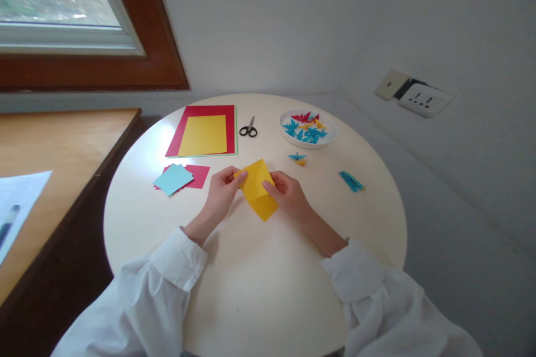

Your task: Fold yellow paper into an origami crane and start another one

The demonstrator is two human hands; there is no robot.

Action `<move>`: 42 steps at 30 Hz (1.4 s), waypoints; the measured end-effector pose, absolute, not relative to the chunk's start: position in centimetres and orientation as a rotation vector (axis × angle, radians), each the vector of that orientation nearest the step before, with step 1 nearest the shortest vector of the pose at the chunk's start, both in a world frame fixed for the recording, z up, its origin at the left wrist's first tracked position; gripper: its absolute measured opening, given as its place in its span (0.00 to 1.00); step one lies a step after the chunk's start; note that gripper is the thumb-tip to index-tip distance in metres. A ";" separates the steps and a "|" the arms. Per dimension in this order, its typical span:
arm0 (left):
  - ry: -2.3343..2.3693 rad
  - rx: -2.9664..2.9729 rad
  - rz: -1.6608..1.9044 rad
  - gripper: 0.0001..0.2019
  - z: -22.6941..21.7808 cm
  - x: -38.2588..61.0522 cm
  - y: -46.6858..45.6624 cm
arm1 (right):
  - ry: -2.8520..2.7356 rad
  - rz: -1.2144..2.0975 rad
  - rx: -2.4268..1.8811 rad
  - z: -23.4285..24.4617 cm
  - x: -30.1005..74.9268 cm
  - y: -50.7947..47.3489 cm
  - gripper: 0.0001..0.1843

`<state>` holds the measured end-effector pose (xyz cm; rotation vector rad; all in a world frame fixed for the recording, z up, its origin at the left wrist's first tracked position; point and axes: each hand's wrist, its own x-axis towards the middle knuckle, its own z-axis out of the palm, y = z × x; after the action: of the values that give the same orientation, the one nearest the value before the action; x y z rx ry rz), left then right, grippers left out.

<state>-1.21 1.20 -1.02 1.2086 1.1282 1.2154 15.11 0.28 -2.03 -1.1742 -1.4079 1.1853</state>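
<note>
Between my hands, above the round white table [268,301], is a square of yellow origami paper [257,183] with a crease across it. My left hand [224,187] pinches its left corner between thumb and fingers. At the right corner my right hand [288,192] grips it, thumb on top and fingers behind. Beyond the right hand lies a small blue and yellow folded paper crane [298,158]. A white dish [333,136] farther back holds several red, blue and yellow paper cranes [312,134].
Scissors with black handles [248,130] lie near the back, beside large red and yellow sheets [205,135]. Small light blue squares [173,178] overlap red ones [199,175] at left. Narrow folded blue strips [350,181] lie at right. A wooden desk [79,139] stands left.
</note>
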 end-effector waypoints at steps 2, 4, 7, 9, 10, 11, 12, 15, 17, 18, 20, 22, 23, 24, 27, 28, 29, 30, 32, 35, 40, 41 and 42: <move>1.101 1.207 1.165 0.14 -0.8 -1.0 0.9 | -1.381 1.214 -1.154 -1.8 15.1 0.3 0.16; 1.075 1.221 1.119 0.15 -0.6 -0.9 0.7 | -1.343 1.239 -1.141 -1.6 15.2 0.2 0.16; 1.038 1.239 1.054 0.15 -0.2 -0.8 0.5 | -1.310 1.230 -1.169 -1.4 15.3 0.3 0.16; 1.010 1.240 1.020 0.15 0.1 -0.9 0.3 | -1.299 1.221 -1.183 -1.5 15.4 0.4 0.16; 0.988 1.243 1.013 0.15 0.1 -0.9 0.3 | -1.289 1.223 -1.177 -1.5 15.5 0.4 0.16; 0.957 1.248 1.013 0.15 0.2 -0.9 0.2 | -1.276 1.234 -1.163 -1.6 15.6 0.4 0.16; 0.916 1.252 1.020 0.15 0.2 -1.0 0.2 | -1.260 1.254 -1.141 -1.6 15.7 0.4 0.15; 0.779 1.216 1.072 0.15 -0.1 -1.0 0.4 | -1.203 1.359 -1.076 -1.4 15.8 0.2 0.14; 0.760 1.187 1.084 0.16 -0.5 -1.0 0.7 | -1.174 1.444 -1.049 -1.0 15.8 0.0 0.13; 0.776 1.185 1.082 0.16 -0.6 -1.0 0.8 | -1.168 1.482 -1.036 -0.7 15.9 -0.2 0.13; 0.822 1.189 1.060 0.17 -0.6 -1.1 0.9 | -1.172 1.560 -1.005 -0.3 15.9 -0.4 0.13; 0.852 1.171 1.023 0.19 -0.2 -1.2 0.8 | -1.189 1.626 -0.973 0.1 16.1 -0.6 0.14; 0.862 1.152 0.996 0.20 0.2 -1.2 0.7 | -1.199 1.659 -0.955 0.2 16.2 -0.7 0.14; 0.874 1.131 0.961 0.21 0.7 -1.3 0.5 | -1.210 1.697 -0.936 0.4 16.3 -0.8 0.14; 0.854 1.058 0.871 0.23 2.1 -1.6 -0.1 | -1.248 1.814 -0.880 0.6 16.6 -1.0 0.12; 0.846 1.049 0.868 0.23 2.3 -1.7 -0.2 | -1.255 1.827 -0.875 0.7 16.7 -1.1 0.12; 0.849 1.065 0.842 0.22 2.5 -1.9 -0.2 | -1.259 1.826 -0.879 0.8 16.7 -1.2 0.11; 0.850 1.091 0.807 0.22 2.5 -2.0 -0.2 | -1.262 1.821 -0.886 0.9 16.8 -1.3 0.10; 0.859 1.178 0.749 0.20 2.3 -2.4 0.1 | -1.287 1.835 -0.892 1.1 17.0 -1.4 0.11; 0.885 1.329 0.690 0.19 1.7 -3.0 0.6 | -1.406 1.880 -0.877 1.2 17.6 -1.2 0.12; 0.920 1.495 0.613 0.21 1.5 -4.0 1.3 | -1.630 1.758 -0.948 1.3 18.9 -0.3 0.13; 0.925 1.497 0.591 0.22 1.5 -4.0 1.4 | -1.648 1.708 -0.985 1.3 19.2 -0.2 0.12; 0.929 1.492 0.573 0.22 1.6 -4.0 1.4 | -1.690 1.701 -0.987 1.4 19.5 -0.1 0.13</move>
<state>-4.02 1.36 1.55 1.4915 0.9285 0.5730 19.53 -0.08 1.36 -0.9869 -1.6903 1.7007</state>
